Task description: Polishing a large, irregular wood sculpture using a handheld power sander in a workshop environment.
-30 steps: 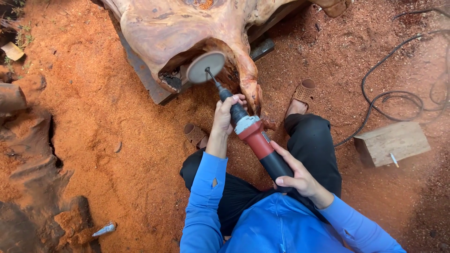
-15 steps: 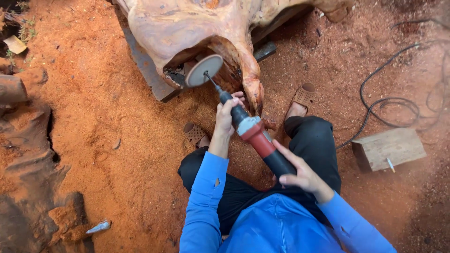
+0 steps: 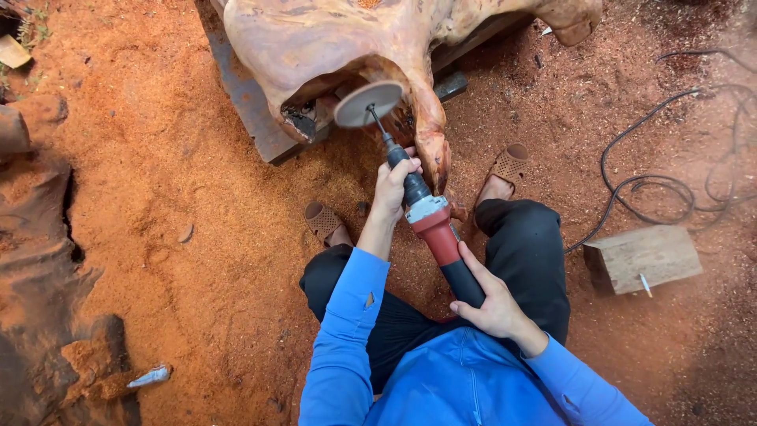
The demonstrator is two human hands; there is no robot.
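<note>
I hold a red and black power sander (image 3: 435, 229) with both hands. My left hand (image 3: 392, 185) grips its front neck, just behind the shaft. My right hand (image 3: 490, 302) wraps the black rear handle near my lap. The round grey sanding disc (image 3: 368, 103) sits against the underside of a large reddish carved wood piece (image 3: 331, 39), beside a hanging knob of wood (image 3: 430, 138). My blue sleeves and dark trousers fill the lower middle of the view.
Red sawdust covers the ground. A dark plank (image 3: 256, 106) lies under the carving. A black cable (image 3: 654, 185) coils at right beside a wooden block (image 3: 645, 256). My sandalled feet (image 3: 505, 170) flank the tool. Rough wood chunks (image 3: 39, 260) lie at left.
The view has shifted slightly, and the disc stays against the same hollow of the carving. Both hands keep their grip on the tool.
</note>
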